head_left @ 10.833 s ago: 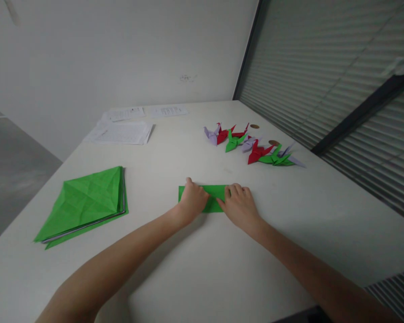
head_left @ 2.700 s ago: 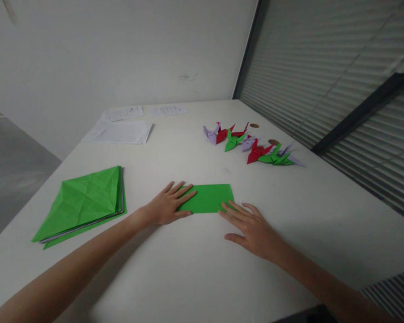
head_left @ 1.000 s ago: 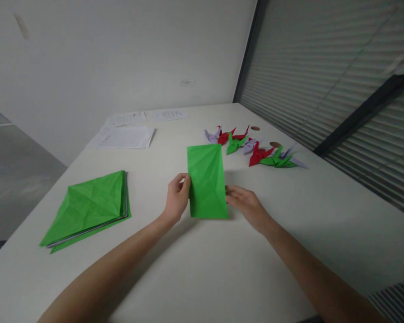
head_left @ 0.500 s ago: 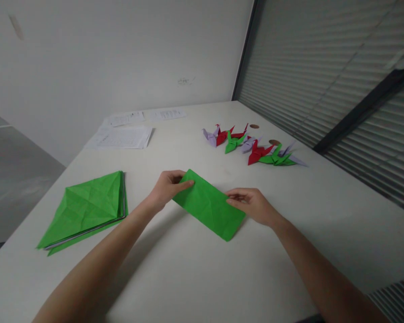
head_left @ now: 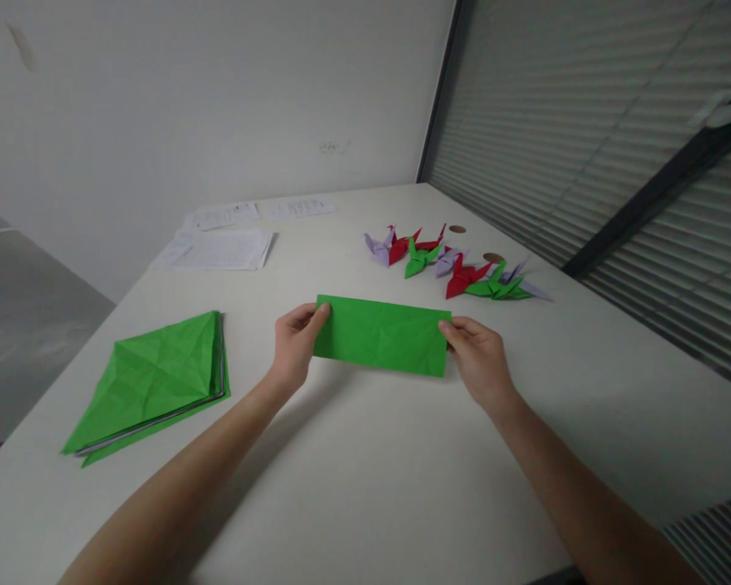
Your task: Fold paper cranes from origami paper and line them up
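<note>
A creased green paper (head_left: 382, 334), folded into a long rectangle, is held crosswise just above the white table (head_left: 371, 479). My left hand (head_left: 293, 349) pinches its left short edge, thumb on top. My right hand (head_left: 481, 361) pinches its right short edge. Both hands are closed on the paper.
A stack of creased green sheets (head_left: 152, 378) lies at the left. Several folded paper cranes (head_left: 456, 264) in red, green and lilac stand in a row at the back right. White printed papers (head_left: 219, 244) lie at the far left. Window blinds (head_left: 615, 138) run along the right.
The green rectangle, upright a second ago, has been turned through a slant to lie crosswise. My hands have moved apart to its two short ends.
</note>
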`<state>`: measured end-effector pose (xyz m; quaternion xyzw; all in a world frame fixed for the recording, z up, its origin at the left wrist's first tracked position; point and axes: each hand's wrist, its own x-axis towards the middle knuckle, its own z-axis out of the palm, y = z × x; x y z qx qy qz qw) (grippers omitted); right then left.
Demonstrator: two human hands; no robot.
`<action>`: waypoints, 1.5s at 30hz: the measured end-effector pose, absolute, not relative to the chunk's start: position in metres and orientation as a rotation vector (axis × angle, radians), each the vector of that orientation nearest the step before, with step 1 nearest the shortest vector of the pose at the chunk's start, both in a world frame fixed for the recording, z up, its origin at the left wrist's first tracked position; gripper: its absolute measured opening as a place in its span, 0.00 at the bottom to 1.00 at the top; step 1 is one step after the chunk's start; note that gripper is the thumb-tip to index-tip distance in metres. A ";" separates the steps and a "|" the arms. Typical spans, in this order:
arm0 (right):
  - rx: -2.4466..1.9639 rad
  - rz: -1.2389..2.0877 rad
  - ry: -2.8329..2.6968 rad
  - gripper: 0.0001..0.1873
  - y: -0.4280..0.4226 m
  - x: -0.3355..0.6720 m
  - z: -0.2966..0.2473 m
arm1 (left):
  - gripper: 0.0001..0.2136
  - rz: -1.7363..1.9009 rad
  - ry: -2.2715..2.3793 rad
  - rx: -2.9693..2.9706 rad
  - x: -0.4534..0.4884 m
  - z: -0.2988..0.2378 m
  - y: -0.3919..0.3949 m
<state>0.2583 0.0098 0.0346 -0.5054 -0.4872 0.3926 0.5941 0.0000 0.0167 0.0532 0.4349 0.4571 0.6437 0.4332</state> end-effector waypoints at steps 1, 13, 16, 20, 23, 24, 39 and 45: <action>-1.178 0.885 -1.127 0.17 0.009 0.258 0.036 | 0.13 1.612 1.136 1.082 0.000 0.053 0.017; -1.221 0.693 -1.133 0.15 0.010 0.257 0.040 | 0.12 1.593 1.085 1.053 -0.001 0.045 0.019; -1.217 0.704 -1.112 0.14 0.010 0.257 0.038 | 0.12 1.593 1.077 1.038 -0.001 0.044 0.019; -1.215 0.708 -1.111 0.16 0.011 0.258 0.037 | 0.13 1.588 1.098 1.035 0.001 0.043 0.018; -1.221 0.689 -1.131 0.17 0.013 0.260 0.034 | 0.13 1.595 1.128 1.057 0.003 0.038 0.019; -1.231 0.686 -1.156 0.17 0.015 0.262 0.032 | 0.13 1.599 1.156 1.082 0.002 0.034 0.020; -1.530 0.399 -1.985 0.07 0.013 0.253 -0.015 | 0.18 0.561 1.246 2.725 0.026 0.010 -0.021; -1.503 0.041 -2.144 0.10 0.008 0.255 -0.007 | 0.21 0.553 1.281 2.723 0.035 -0.005 -0.029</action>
